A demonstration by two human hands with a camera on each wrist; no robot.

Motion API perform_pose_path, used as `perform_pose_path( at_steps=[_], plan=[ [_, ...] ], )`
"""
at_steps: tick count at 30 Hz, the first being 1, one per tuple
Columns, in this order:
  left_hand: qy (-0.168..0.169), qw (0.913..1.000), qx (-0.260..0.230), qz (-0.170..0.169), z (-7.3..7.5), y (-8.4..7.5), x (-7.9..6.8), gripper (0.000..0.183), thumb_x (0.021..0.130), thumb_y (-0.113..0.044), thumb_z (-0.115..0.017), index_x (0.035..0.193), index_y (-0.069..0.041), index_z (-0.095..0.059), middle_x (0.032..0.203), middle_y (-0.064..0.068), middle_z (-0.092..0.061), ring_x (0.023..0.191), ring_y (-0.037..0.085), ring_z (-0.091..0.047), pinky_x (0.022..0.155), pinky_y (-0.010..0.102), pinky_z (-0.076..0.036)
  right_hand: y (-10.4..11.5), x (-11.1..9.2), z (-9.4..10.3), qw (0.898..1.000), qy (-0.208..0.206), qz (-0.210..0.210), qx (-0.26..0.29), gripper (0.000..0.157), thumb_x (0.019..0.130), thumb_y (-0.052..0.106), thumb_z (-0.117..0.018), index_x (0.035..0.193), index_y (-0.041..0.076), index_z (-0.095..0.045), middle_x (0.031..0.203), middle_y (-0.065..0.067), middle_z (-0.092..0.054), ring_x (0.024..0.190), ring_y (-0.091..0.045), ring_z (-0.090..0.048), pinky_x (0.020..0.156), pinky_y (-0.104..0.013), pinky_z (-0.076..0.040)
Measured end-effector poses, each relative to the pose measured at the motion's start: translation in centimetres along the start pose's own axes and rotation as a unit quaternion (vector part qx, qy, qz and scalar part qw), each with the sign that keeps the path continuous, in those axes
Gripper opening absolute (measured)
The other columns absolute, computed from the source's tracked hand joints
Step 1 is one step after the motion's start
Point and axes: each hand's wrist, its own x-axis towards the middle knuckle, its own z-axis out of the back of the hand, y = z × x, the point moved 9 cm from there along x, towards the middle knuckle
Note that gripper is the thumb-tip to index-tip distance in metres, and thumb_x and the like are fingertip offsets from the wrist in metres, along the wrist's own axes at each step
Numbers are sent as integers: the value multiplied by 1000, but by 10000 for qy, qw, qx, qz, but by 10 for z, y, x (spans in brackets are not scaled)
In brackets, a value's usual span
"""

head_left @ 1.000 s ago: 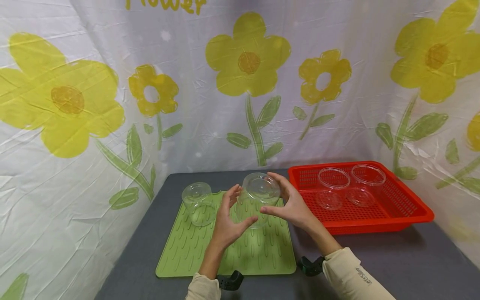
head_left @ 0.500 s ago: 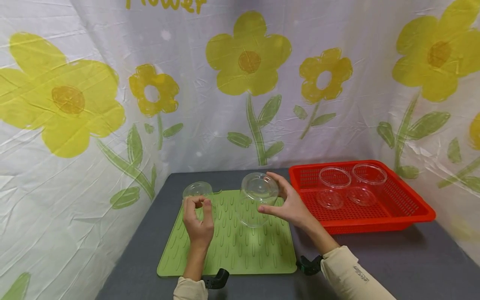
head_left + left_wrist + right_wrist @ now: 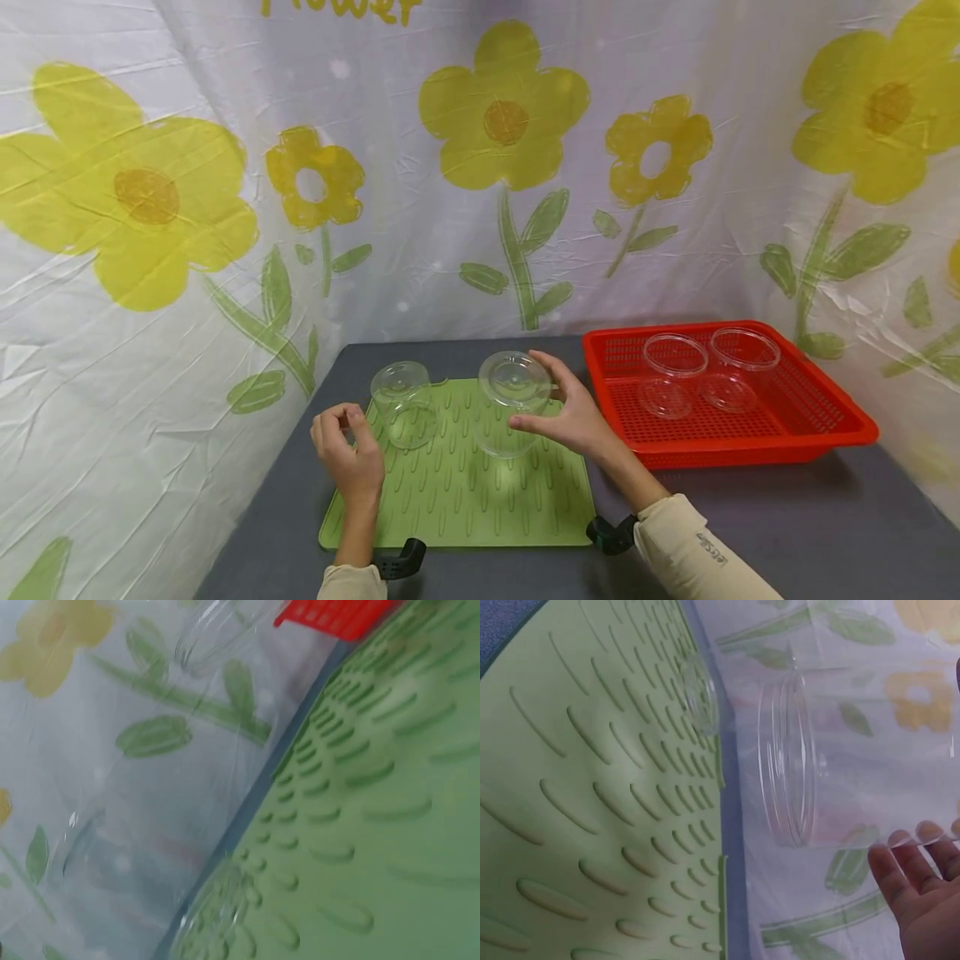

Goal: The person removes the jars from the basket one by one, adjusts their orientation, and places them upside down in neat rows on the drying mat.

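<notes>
My right hand (image 3: 573, 417) grips a clear plastic jar (image 3: 497, 421) over the right half of a green ridged mat (image 3: 480, 508). The jar is mouth down; in the right wrist view its ringed rim (image 3: 787, 761) points toward the mat, and several fingertips (image 3: 900, 838) press its side. A second clear jar (image 3: 408, 417) stands mouth down on the mat's left side. Left of that jar, over the mat's left edge, my left hand (image 3: 351, 458) holds nothing, its fingers loosely curled. The left wrist view shows none of that hand.
A red perforated basket (image 3: 750, 450) stands at the right, with two clear jars (image 3: 675, 357) inside it. The dark grey table (image 3: 720, 517) runs around the mat. A white curtain (image 3: 405, 275) printed with yellow flowers hangs behind.
My left hand has come away from the held jar and moved left, passing in front of the second jar. My right hand keeps its grip, and the jar has hardly moved.
</notes>
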Motion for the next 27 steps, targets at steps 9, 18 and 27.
perform_pose_path(
  at_steps=[9, 18, 27],
  plan=[
    [592, 9895, 932, 930, 15, 37, -2, 23, 103, -16, -55, 97, 6, -62, 95, 26, -57, 91, 31, -49, 90, 50, -36, -3, 0, -7, 10000, 7, -58, -13, 96, 77, 26, -91, 156, 24, -38, 152, -9, -50, 127, -37, -57, 100, -54, -52],
    [3196, 8839, 2303, 2519, 8, 80, -25, 45, 107, -35, -46, 136, -1, -55, 151, 31, -38, 143, 55, -24, 106, 79, -17, -6, -3, -27, 9998, 165, -98, -7, 99, 76, 31, -92, 157, 32, -36, 162, -2, -39, 144, -32, -45, 112, -55, -45],
    [4604, 8060, 2573, 2687, 9, 102, -50, 47, 105, -24, -46, 140, 7, -50, 164, 32, -11, 149, 61, 9, 110, 83, 12, 1, 0, -66, 9987, 455, -115, 178, 100, 73, 30, -94, 156, 34, -37, 160, 1, -43, 140, -29, -48, 110, -53, -46]
  ],
)
